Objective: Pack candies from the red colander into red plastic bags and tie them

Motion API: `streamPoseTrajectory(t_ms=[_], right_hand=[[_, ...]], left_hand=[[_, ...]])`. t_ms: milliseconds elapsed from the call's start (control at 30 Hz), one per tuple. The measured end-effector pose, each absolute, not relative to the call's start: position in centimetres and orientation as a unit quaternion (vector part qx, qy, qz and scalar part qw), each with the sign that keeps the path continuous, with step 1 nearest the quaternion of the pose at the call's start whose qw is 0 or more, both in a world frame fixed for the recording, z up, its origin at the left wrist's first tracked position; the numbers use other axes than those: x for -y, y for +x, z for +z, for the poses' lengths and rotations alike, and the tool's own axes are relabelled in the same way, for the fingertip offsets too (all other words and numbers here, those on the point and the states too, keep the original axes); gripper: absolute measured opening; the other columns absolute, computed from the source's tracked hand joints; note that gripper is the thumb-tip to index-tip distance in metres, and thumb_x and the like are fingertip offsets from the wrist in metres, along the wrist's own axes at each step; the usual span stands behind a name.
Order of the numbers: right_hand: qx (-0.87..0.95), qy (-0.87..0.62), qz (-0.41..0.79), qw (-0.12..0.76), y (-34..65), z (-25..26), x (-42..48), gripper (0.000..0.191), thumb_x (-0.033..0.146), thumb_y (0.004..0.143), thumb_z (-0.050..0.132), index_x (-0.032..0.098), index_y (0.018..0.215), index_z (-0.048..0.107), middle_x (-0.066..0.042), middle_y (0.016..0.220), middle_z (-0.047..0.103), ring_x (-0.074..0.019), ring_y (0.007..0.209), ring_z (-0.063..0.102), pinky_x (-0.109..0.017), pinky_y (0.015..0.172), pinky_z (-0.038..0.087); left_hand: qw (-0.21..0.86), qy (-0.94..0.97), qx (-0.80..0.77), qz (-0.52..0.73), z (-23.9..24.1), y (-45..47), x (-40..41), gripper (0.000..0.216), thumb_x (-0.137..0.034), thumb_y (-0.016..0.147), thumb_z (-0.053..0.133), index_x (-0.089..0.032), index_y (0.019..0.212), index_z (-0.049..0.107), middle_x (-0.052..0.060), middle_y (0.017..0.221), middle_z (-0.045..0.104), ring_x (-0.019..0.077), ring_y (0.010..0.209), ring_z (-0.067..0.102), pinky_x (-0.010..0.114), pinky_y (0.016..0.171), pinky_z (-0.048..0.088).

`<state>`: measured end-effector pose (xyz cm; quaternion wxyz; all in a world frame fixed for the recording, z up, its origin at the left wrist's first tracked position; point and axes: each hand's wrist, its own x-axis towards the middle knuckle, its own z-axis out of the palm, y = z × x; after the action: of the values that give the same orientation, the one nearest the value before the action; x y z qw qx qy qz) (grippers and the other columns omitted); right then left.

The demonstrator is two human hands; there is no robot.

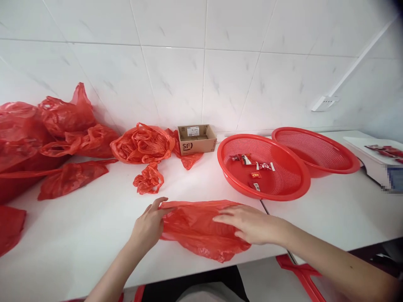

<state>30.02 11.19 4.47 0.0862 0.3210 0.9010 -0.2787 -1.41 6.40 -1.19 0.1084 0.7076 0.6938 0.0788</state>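
A thin red plastic bag (pixel 195 226) lies loosely crumpled near the table's front edge, between my two hands. My left hand (pixel 151 222) has hold of its left edge, the thumb on the film and the index finger curving over the top corner. On the bag's right side, my right hand (pixel 248 222) rests with its fingers stretched out and apart. Just beyond the bag, a smaller bunched red bag (pixel 148 179) lies on the white table (pixel 103 235). Whether anything is inside the bag between my hands, I cannot tell.
A red perforated basket (pixel 229 178) holds several wrapped snacks; a second basket (pixel 352 161) stands behind it. Near the tiled wall are a small cardboard box (pixel 198 147) and a bag stuffed with red bags (pixel 143 144). Full red bags (pixel 28 138) crowd the left.
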Motion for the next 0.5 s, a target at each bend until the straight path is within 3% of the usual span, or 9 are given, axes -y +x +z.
streamPoseTrajectory(t_ms=[100, 200, 267, 367, 500], right_hand=[[-0.866, 0.346, -0.357, -0.055, 31.7, 7.7, -13.4, 0.04, 0.028, 0.089, 0.055, 0.029, 0.129, 0.058, -0.004, 0.126, 0.063, -0.0188, 0.116, 0.058, -0.034, 0.098, 0.045], [-0.829, 0.445, -0.299, -0.158, 34.3, 9.0, -17.8, 0.038, 0.038, 0.092, 0.05, 0.025, 0.127, 0.057, -0.006, 0.117, 0.066, -0.0171, 0.106, 0.062, -0.031, 0.09, 0.048], [-0.816, 0.52, -0.225, -0.11, 36.2, 8.5, -21.2, 0.042, 0.037, 0.092, 0.049, 0.024, 0.132, 0.052, -0.008, 0.122, 0.063, -0.0187, 0.106, 0.062, -0.031, 0.087, 0.049], [-0.808, 0.564, -0.161, 0.054, 37.5, 6.6, -25.9, 0.054, 0.031, 0.087, 0.056, 0.022, 0.14, 0.046, -0.014, 0.132, 0.056, -0.0255, 0.109, 0.06, -0.034, 0.085, 0.048], [-0.821, 0.552, -0.118, 0.088, 35.4, 4.6, -29.6, 0.066, 0.025, 0.084, 0.061, 0.026, 0.146, 0.039, -0.013, 0.143, 0.045, -0.0324, 0.125, 0.048, -0.04, 0.097, 0.041]], left_hand=[[0.182, 0.718, -0.654, 0.156, -0.9, -0.9, -5.1, 0.056, -0.007, 0.083, 0.037, -0.038, 0.117, 0.068, 0.001, 0.151, 0.038, 0.0242, 0.112, 0.061, 0.034, 0.081, 0.055], [0.233, 0.728, -0.616, 0.188, -0.5, -0.4, -3.9, 0.046, -0.02, 0.087, 0.042, -0.04, 0.121, 0.065, -0.001, 0.156, 0.031, 0.0239, 0.11, 0.063, 0.031, 0.082, 0.056], [0.279, 0.727, -0.599, 0.187, -0.2, 0.0, -3.3, 0.048, -0.023, 0.087, 0.046, -0.042, 0.128, 0.06, -0.002, 0.153, 0.037, 0.0231, 0.114, 0.061, 0.029, 0.086, 0.054], [0.347, 0.699, -0.585, 0.218, -0.2, 0.8, -2.7, 0.053, -0.022, 0.082, 0.053, -0.042, 0.131, 0.057, -0.002, 0.142, 0.052, 0.0228, 0.118, 0.059, 0.029, 0.094, 0.05], [0.372, 0.638, -0.608, 0.289, -2.2, 1.1, -2.1, 0.054, -0.024, 0.076, 0.06, -0.037, 0.129, 0.061, 0.0, 0.134, 0.061, 0.0271, 0.124, 0.055, 0.038, 0.103, 0.044]])
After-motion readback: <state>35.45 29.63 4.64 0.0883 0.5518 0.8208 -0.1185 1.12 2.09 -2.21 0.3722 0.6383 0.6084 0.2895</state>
